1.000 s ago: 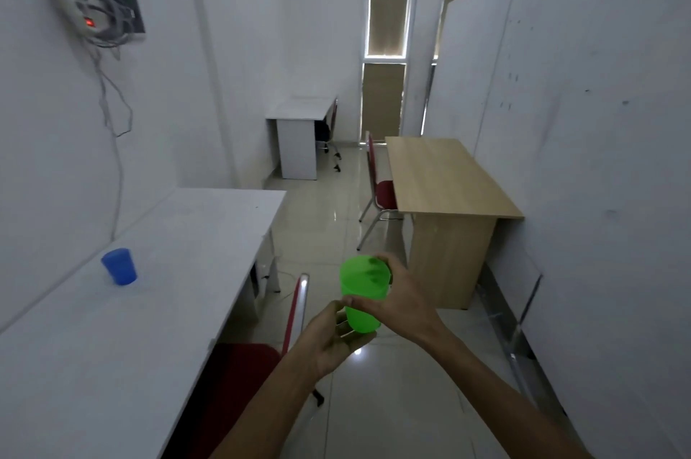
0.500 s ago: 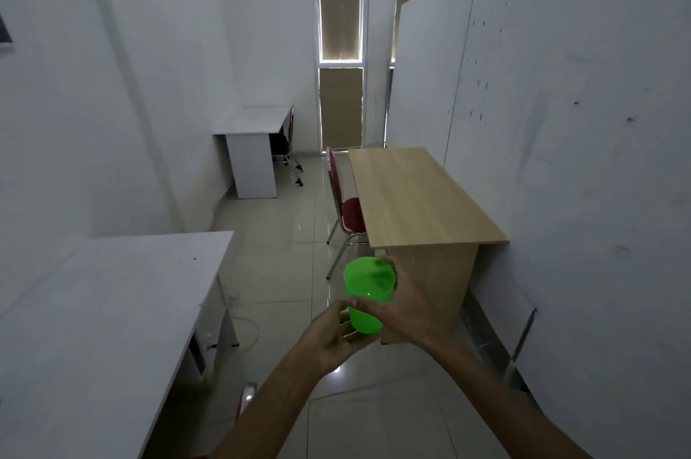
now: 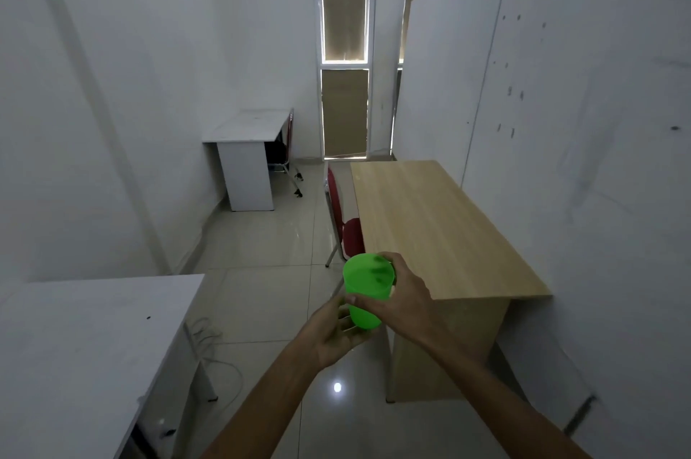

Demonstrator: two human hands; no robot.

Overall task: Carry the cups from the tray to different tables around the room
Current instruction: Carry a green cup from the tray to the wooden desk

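Both my hands on the green cup (image 3: 364, 290) — right hand (image 3: 402, 303) wrapped round its side, left hand (image 3: 336, 333) cupping underneath. Wood table (image 3: 441, 230) just right of the grip.

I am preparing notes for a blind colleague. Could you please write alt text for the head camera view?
Two bare hands hold an upright green cup: the right hand grips its side, the left hand supports it from below. Just ahead on the right stands a wooden table with a red chair; white tables stand near left and far left.
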